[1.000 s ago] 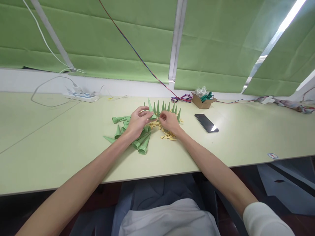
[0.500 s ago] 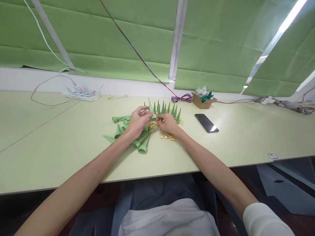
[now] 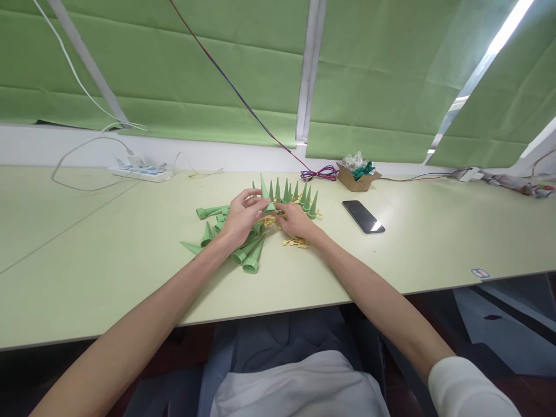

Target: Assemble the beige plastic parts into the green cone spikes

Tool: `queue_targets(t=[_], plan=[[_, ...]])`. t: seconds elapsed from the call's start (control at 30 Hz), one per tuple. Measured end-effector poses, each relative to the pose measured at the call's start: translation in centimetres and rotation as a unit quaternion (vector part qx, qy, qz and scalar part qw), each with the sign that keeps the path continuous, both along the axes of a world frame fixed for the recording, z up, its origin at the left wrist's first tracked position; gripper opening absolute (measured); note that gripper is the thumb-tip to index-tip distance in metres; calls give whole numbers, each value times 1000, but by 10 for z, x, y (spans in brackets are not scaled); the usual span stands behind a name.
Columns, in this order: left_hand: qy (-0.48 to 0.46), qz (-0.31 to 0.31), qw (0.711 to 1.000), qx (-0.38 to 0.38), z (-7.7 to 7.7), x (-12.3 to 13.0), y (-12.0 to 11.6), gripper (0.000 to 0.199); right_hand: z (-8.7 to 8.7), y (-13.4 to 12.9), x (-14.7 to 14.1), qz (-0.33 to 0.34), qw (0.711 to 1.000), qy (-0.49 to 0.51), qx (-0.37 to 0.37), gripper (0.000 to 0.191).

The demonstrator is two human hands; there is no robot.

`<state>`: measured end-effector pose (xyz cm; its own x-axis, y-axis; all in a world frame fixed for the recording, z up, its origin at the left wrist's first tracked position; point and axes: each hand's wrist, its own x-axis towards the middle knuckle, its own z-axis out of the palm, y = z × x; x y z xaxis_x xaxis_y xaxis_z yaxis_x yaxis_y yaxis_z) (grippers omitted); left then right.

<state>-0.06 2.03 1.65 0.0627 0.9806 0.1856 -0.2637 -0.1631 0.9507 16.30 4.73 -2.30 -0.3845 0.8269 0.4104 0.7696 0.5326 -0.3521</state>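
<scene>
My left hand (image 3: 243,215) is closed on a green plastic cone spike (image 3: 265,191), held point up with its wide base low. Close against that base, the fingers of my right hand (image 3: 295,220) are pinched together; whatever is between them is too small and hidden to name. Behind my hands several green spikes (image 3: 306,200) stand upright in a row, with small yellow pieces at their bases. Loose green spikes (image 3: 251,262) lie in a heap under and beside my left wrist. Small yellow plastic pieces (image 3: 296,242) are scattered below my right hand.
A black phone (image 3: 364,216) lies to the right on the pale table (image 3: 417,243). Behind it stands a small cardboard box (image 3: 357,180) with clear plastic and green material, beside a coiled red-blue cable (image 3: 320,173). A white power strip (image 3: 141,171) lies at the back left.
My hands stay nearly in place at the held spike's base, with the right fingers shifted slightly. The whole view has moved a little.
</scene>
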Motion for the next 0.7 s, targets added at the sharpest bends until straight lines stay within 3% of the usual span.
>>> queue_targets(t=[0.47, 0.7], plan=[[-7, 3, 1000, -7, 0, 1, -1, 39, 2, 0, 9, 7, 999, 33, -10, 34], [44, 12, 999, 0, -3, 0, 1, 41, 3, 0, 17, -46, 998, -30, -6, 36]])
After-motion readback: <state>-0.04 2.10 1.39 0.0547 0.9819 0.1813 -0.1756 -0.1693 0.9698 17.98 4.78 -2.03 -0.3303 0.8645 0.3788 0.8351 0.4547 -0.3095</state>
